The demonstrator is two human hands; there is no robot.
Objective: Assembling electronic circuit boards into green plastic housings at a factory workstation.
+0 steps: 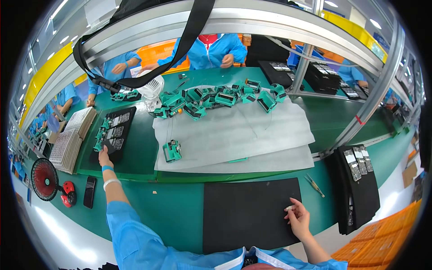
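Note:
My left arm stretches out to the far left, where my left hand [104, 157] is closed at the near end of a black foam sheet [128, 118]. Its fingertips meet at a dark piece that I cannot make out. Beside them on that sheet lie green plastic housings [101, 134] and several circuit boards [118, 131]. Over the right part of a black mat [247, 216], my right hand [299, 219] pinches a small whitish piece [288, 208] between thumb and fingers. One green housing [172, 151] stands alone on the white foam sheet [225, 141].
A pile of green housings [216, 97] lies at the back. Tweezers [315, 186] and stacked black sheets with boards [355, 189] are at right. At left are a phone [89, 192], a small fan [44, 179] and stacked trays [72, 137]. Co-workers sit opposite, behind a metal frame [270, 20].

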